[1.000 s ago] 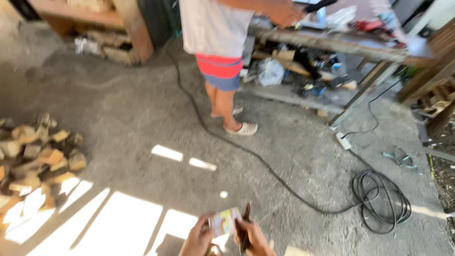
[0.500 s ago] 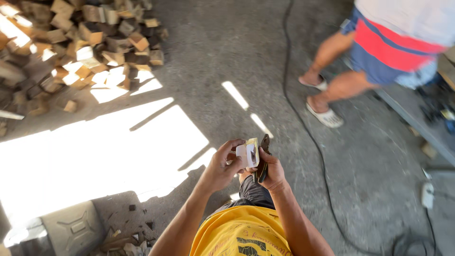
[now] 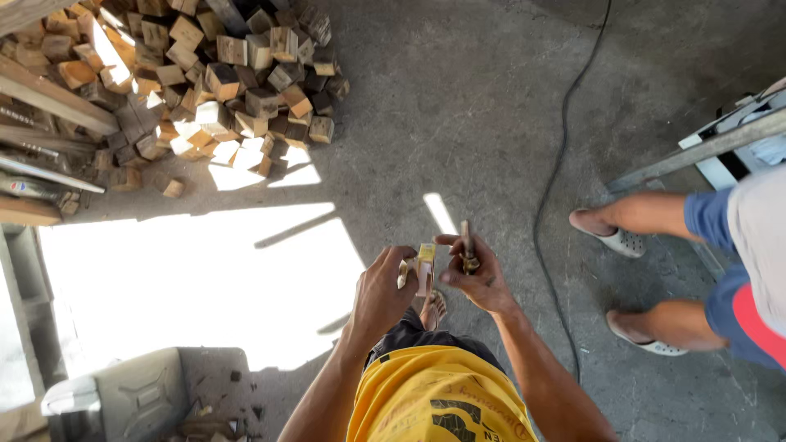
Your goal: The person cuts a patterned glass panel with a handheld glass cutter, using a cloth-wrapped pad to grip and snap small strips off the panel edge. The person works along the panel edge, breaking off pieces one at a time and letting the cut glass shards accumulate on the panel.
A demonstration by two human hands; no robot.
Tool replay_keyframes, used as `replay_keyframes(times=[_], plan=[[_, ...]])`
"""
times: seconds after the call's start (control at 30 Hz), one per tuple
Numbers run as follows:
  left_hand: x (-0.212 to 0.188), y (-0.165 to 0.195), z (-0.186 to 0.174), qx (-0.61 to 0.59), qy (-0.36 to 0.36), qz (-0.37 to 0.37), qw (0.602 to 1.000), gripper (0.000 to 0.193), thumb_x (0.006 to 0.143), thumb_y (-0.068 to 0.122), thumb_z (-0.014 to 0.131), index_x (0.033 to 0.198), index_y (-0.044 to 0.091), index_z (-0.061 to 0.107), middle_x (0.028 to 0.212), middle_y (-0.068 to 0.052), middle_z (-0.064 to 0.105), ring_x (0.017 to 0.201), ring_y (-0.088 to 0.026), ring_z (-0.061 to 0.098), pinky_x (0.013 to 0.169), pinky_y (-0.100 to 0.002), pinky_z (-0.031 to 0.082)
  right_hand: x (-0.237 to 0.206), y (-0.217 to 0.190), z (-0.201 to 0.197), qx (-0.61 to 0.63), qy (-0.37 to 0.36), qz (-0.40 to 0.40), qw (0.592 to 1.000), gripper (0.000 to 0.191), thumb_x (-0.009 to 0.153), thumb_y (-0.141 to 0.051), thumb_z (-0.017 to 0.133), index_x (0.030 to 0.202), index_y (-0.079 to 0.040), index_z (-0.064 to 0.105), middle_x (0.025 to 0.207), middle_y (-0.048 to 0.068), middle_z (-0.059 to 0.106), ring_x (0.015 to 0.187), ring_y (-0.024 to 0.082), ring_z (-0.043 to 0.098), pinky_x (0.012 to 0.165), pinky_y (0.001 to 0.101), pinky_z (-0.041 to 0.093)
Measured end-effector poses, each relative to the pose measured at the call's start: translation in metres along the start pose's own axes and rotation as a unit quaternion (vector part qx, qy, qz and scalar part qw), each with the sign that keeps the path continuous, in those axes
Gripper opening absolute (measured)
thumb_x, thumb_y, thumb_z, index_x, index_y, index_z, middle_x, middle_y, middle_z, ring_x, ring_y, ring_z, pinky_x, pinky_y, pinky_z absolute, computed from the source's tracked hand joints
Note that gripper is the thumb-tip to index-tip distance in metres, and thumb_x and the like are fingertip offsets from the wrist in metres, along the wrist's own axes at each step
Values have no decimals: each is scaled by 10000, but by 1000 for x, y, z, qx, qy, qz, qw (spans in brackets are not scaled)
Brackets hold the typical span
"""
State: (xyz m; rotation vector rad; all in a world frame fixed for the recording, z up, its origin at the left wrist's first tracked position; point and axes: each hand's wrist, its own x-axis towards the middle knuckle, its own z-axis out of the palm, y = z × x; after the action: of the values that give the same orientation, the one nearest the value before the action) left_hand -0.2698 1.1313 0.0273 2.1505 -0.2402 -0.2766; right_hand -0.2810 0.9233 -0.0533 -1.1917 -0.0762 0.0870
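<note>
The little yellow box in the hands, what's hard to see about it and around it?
Head view:
- The yellow box: too small to tell what it holds; the left hand covers its lower end.
- The thin dark tool in the right hand: fingers hide its lower part, so its kind is unclear.
- The other person: cut off by the right edge; only legs and sandals show.
- The black cable: its ends run out of view.

two hands, one small pale block, one dark tool.
</note>
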Motion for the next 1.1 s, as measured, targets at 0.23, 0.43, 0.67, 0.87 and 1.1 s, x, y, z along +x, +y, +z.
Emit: replay_keyframes(times=[0.23, 0.43, 0.67, 0.87, 1.1], plan=[[144, 31, 7, -82, -36, -8, 996, 358, 827, 122, 670, 1169, 21, 646, 1059, -154, 738, 886, -282, 743, 763, -393, 587, 127, -69, -67, -242, -146, 32, 959, 817, 571, -205, 1024, 1252, -37, 605, 1034, 32, 692, 926, 81, 638, 797, 284, 556], [304, 49, 21, -212, -82, -69, 971, 315, 803, 120, 632, 1095, 2, 629, 901, -114, 716, 716, -148, 678, 541, -336, 564, 241, -85, -134, -227, -87, 2, 970, 956, 509, -243, 1013, 1301, -38, 519, 1100, 18, 665, 972, 78, 609, 829, 298, 543], [513, 75, 66, -249, -145, -35, 957, 246, 858, 66, 641, 1095, -1, 640, 823, -115, 710, 667, -122, 658, 528, -291, 546, 367, -135, -220, -180, 51, -3, 982, 632, 668, -129, 989, 1187, -13, 649, 1037, 29, 699, 995, 93, 620, 885, 310, 536], [635, 97, 166, -287, -165, -98, 938, 259, 883, 66, 647, 1136, 20, 612, 843, -98, 639, 702, -149, 603, 579, -345, 535, 420, -149, -313, -132, 283, 43, 949, 640, 609, -124, 957, 1168, -53, 654, 1013, 12, 730, 943, 93, 678, 859, 292, 561], [755, 162, 273, -300, -151, 48, 941, 296, 925, 74, 696, 1181, -31, 591, 1008, -74, 638, 874, -109, 605, 746, -292, 543, 476, -160, -468, -83, 392, -118, 908, 605, 681, -66, 941, 1183, -38, 604, 1018, 18, 684, 950, 85, 659, 827, 295, 559]])
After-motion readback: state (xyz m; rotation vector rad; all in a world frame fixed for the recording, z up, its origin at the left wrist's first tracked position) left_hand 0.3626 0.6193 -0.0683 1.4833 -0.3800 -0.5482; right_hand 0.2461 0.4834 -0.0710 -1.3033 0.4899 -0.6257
